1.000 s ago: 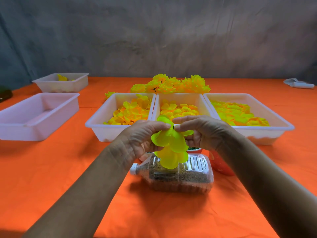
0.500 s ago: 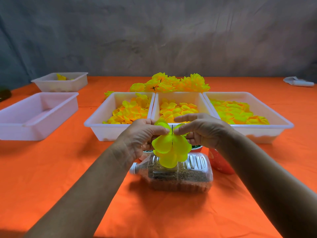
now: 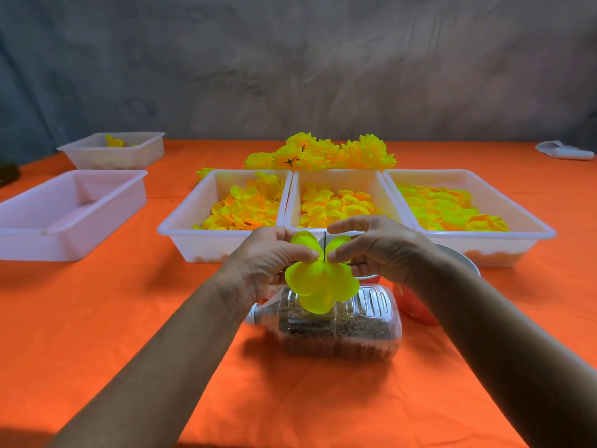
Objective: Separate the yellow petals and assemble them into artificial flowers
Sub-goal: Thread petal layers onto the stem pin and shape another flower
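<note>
Here your left hand (image 3: 271,257) and right hand (image 3: 381,250) each pinch the bright yellow fabric petal cluster (image 3: 321,279), grip clamped either side of a thin dark wire (image 3: 324,245), probably so it threads centrally. It hovers over one clear plastic bottle (image 3: 336,328) of brown grit, likely a weighted stand. At twelve o'clock, three white petal trays (image 3: 206,244); at ten, two more.

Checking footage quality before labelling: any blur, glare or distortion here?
Head view: sharp on the hands and petal; wide-angle bending at the bin edges; highlights on the bottle; soft shadows under bins and forearms; the far pile of flowers is slightly soft.
</note>
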Available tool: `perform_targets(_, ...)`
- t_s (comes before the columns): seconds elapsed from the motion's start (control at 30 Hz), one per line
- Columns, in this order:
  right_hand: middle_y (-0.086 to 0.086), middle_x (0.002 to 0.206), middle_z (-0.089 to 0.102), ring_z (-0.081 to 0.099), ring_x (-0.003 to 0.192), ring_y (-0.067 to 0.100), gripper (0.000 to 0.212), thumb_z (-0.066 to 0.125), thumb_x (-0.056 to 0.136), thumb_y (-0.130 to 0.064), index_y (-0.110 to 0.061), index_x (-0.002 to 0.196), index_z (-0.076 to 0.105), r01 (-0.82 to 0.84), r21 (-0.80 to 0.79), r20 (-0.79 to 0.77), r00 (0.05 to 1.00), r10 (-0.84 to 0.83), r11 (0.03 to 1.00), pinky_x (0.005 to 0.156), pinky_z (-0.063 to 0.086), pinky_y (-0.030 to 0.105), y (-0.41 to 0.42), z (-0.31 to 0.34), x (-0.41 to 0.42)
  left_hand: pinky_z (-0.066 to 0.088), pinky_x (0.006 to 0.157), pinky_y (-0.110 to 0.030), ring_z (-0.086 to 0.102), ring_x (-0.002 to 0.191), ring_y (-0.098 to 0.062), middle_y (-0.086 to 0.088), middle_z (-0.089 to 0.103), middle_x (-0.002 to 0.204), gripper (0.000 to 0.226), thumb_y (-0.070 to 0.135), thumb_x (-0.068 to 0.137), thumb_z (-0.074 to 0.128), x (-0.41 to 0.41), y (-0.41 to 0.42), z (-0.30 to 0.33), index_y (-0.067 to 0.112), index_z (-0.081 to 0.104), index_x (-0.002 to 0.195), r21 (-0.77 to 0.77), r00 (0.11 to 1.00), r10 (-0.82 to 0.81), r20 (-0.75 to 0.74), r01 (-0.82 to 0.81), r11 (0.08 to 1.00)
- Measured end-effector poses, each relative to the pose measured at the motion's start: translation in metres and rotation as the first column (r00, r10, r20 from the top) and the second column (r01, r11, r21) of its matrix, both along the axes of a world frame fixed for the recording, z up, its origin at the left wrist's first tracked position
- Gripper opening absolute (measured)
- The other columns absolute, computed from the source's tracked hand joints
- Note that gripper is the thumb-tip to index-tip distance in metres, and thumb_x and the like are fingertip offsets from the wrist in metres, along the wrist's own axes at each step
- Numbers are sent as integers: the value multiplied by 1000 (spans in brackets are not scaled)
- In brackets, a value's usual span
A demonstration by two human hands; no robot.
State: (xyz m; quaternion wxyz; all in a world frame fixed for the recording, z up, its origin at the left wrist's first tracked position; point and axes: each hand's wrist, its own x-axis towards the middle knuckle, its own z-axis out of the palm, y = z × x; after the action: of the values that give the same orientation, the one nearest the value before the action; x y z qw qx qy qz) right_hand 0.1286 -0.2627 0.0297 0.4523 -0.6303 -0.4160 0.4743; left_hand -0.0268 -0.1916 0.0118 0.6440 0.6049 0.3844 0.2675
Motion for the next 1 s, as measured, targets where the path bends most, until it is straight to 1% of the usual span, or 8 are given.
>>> perform_targets(0.1, 1, 56, 64, 60, 51, 12, 38, 71, 69, 10, -18, 94, 64, 9, 2, 13, 1000, -9, 1000, 53, 49, 25, -1, -2, -1, 51, 47, -20, 66, 54, -10, -5, 69, 74, 21, -1, 75, 72, 0, 0, -1, 11, 65, 91, 23, 1000, 1, -7, 0, 1000)
perform_targets(0.27, -2, 49, 62, 59, 42, 8, 43, 69, 69, 15, -14, 100, 62, 43, 13, 28, 999, -43, 999, 42, 45, 17, -2, -2, -5, 49, 45, -20, 66, 52, -8, -1, 68, 70, 22, -2, 74, 73, 0, -1, -3, 14, 64, 86, 58, 1000, 8, -18, -7, 998)
perform_targets(0.43, 5, 67, 61, 61, 53, 15, 44, 69, 68, 17, -12, 101, 62, 60, 17, 38, 997, -61, 998, 47, 53, 21, -5, -3, -9, 48, 43, -19, 64, 52, -8, -4, 66, 74, 25, -4, 73, 73, 0, -3, -4, 11, 63, 90, 91, 999, 10, -43, -6, 996)
perform_targets(0.57, 7, 67, 62, 62, 46, 11, 40, 69, 69, 16, -12, 95, 62, 65, 5, 22, 998, -65, 998, 44, 49, 18, -4, -4, -9, 47, 41, -17, 64, 48, -7, -5, 65, 72, 27, -8, 74, 70, 1, -6, -3, 7, 61, 94, 52, 1000, 9, -17, -9, 999)
perform_targets(0.67, 7, 69, 64, 64, 49, 11, 38, 70, 69, 15, -14, 93, 62, 60, -8, 21, 998, -60, 998, 46, 50, 19, -3, -7, -6, 45, 40, -15, 62, 46, -4, -4, 64, 71, 25, -9, 75, 69, 1, -7, -3, 6, 59, 93, 45, 999, -9, -30, 11, 999)
perform_targets(0.8, 5, 73, 67, 64, 51, 11, 38, 72, 68, 13, -16, 92, 64, 62, -4, 13, 998, -62, 998, 48, 50, 20, -2, -12, -4, 49, 45, -20, 63, 55, -11, -6, 64, 76, 25, -8, 76, 69, 2, -6, -4, 10, 57, 90, 48, 997, -22, -68, 26, 998)
perform_targets(0.9, 5, 72, 63, 63, 55, 14, 39, 73, 68, 12, -16, 93, 66, 68, 46, 45, 997, -70, 997, 51, 53, 24, -6, -15, -5, 50, 50, -24, 62, 64, -18, -12, 64, 81, 35, -8, 74, 71, -1, -6, -5, 12, 54, 97, 119, 998, 2, -67, 6, 993)
perform_targets(1.0, 12, 84, 64, 64, 65, 18, 31, 74, 68, 9, -10, 92, 69, 47, 140, 159, 985, -69, 989, 57, 54, 26, -12, -16, -8, 52, 57, -25, 59, 64, -14, -10, 63, 83, 46, -7, 72, 74, -6, -8, -11, 17, 55, 107, 307, 998, -9, -61, 28, 951)
